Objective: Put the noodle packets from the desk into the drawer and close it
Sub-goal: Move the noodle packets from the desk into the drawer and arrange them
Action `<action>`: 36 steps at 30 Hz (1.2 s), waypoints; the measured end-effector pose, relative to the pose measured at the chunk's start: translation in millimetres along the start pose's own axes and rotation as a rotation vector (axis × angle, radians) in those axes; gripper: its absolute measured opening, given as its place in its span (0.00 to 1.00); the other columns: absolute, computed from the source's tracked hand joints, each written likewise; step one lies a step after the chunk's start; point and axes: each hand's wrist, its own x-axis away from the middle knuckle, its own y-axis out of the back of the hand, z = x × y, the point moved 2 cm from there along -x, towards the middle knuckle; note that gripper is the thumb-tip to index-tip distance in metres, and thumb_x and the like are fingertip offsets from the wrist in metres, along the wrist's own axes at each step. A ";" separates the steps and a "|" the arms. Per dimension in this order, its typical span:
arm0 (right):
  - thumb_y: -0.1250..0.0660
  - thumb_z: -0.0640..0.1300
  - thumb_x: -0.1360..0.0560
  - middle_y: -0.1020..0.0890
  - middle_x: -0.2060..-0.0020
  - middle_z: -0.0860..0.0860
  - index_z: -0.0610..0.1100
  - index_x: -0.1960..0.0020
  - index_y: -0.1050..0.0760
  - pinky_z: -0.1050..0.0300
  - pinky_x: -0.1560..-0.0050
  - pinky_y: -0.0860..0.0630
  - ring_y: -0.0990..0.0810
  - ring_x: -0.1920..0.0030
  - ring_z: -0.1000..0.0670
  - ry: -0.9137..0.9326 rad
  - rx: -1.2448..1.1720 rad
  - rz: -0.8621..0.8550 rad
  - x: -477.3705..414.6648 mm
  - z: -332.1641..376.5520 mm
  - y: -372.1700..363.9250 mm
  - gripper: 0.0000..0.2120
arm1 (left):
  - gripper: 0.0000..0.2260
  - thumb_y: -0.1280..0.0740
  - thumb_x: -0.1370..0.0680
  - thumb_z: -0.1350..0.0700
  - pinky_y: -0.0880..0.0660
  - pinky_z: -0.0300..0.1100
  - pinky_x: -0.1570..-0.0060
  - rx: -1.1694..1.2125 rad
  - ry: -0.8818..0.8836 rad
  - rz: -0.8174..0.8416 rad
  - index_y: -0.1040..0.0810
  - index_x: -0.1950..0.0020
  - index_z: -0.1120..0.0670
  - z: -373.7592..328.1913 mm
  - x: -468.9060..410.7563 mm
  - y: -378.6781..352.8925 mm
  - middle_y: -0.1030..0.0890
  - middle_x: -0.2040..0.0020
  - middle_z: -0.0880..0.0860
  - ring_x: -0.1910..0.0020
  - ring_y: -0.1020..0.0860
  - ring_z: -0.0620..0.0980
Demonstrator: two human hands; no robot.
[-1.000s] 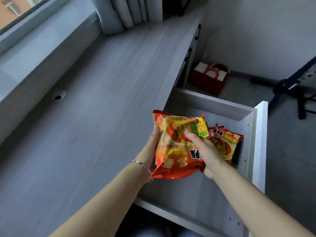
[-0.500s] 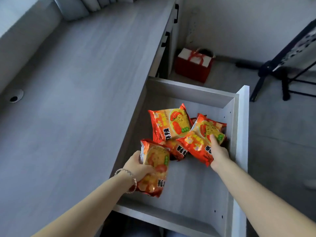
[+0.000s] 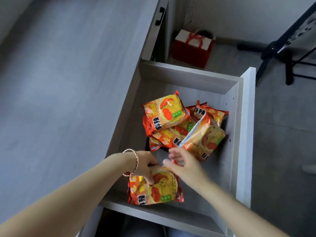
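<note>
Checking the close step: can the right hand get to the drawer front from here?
Probably yes. The right hand hovers open over the drawer, holding nothing, and the white drawer front stands just to its right with nothing between them.

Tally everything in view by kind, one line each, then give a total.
Noodle packets in the drawer: 5, four piled, one near packet under the left hand
Red gift bag: 1
Bracelet: 1
Total: 7
</note>
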 end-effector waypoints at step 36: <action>0.29 0.41 0.33 0.25 0.42 0.42 0.42 0.41 0.27 0.45 0.37 0.33 0.28 0.39 0.40 0.152 1.511 -0.096 -18.3 -9.9 11.5 0.21 | 0.28 0.33 0.28 0.48 0.40 0.56 0.30 -0.186 0.392 -0.300 0.38 0.31 0.48 55.6 -28.5 -73.2 0.32 0.32 0.56 0.31 0.37 0.60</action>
